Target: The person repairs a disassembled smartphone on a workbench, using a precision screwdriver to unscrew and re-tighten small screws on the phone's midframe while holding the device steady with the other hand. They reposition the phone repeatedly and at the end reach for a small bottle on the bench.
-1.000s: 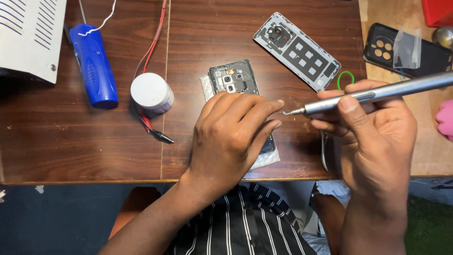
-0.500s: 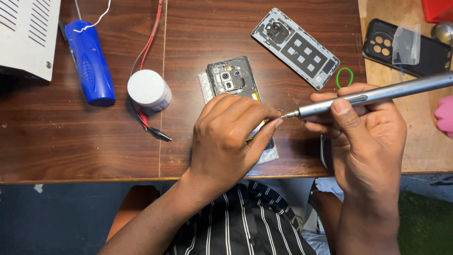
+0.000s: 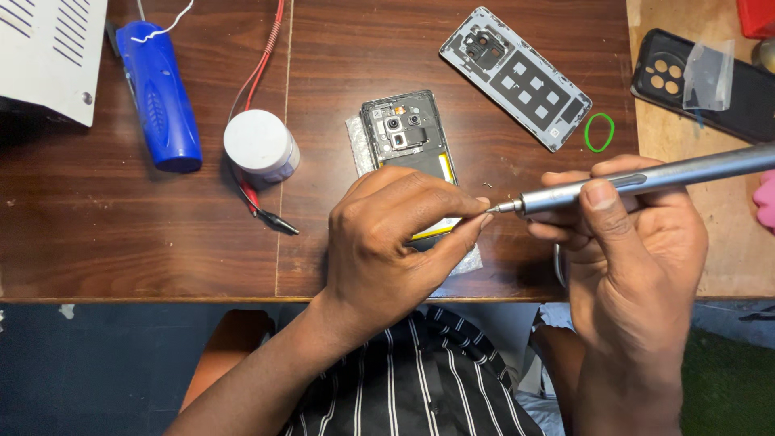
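The left hand [image 3: 395, 242] is lying over the lower half of the opened black smartphone with its back removed [image 3: 408, 141], and its thumb and forefinger are pinching together at the tip of the slim grey metal electric screwdriver [image 3: 646, 179]; what is between the fingers is too small to tell. The right hand [image 3: 630, 242] is closing around the screwdriver, with the thumb pressing on top of its body, and is holding it almost level, with the tip pointing to the left. The smartphone is lying on the dark brown wooden worktop [image 3: 121, 234], near the front edge, on a small clear plastic bag [image 3: 355, 141], and its camera end is showing beyond the left hand.

Behind the right hand, the grey detached back cover with cut-outs [image 3: 517, 77] is lying at an angle, and a small green rubber ring [image 3: 599, 132] is just beside it. To the left of the smartphone, a white round jar [image 3: 260, 145] is standing on red and black wires [image 3: 258, 194], and a blue cylindrical tool [image 3: 157, 97] is lying near it. A black phone case [image 3: 702, 85] is resting at the far right.
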Available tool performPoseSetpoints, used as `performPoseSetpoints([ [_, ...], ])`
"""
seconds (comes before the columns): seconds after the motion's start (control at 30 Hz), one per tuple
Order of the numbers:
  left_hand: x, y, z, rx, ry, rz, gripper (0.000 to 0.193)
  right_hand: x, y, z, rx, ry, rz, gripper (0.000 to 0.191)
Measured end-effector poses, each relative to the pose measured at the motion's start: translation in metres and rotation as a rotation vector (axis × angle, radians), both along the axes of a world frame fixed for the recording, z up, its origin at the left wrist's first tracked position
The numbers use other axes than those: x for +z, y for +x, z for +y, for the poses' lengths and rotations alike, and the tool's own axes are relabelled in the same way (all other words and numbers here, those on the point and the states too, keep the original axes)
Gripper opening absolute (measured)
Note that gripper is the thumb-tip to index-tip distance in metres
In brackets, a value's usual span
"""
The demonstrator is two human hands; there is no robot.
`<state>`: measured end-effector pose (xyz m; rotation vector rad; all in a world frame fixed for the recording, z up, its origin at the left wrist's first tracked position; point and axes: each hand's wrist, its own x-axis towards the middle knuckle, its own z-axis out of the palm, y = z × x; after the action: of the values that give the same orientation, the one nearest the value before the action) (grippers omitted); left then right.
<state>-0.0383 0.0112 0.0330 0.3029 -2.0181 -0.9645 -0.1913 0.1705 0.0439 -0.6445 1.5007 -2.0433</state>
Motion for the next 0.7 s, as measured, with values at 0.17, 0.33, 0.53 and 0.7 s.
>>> performPoseSetpoints([
  [0.17,0.0,0.001,0.0,-0.009,-0.004,0.005,0.009,0.004,0.004,-0.001,-0.004,0.012,0.065,0.016],
  [0.33,0.003,0.004,-0.001,-0.015,-0.005,-0.032,0.014,0.009,0.014,-0.003,-0.009,0.016,0.128,0.016],
  [0.53,0.0,0.02,-0.007,-0.001,-0.067,-0.164,0.035,0.017,0.027,0.003,-0.078,0.11,0.356,0.017],
  [0.7,-0.01,0.043,-0.017,0.097,-0.104,-0.226,0.023,0.015,0.034,0.013,-0.083,0.239,0.459,0.022],
])
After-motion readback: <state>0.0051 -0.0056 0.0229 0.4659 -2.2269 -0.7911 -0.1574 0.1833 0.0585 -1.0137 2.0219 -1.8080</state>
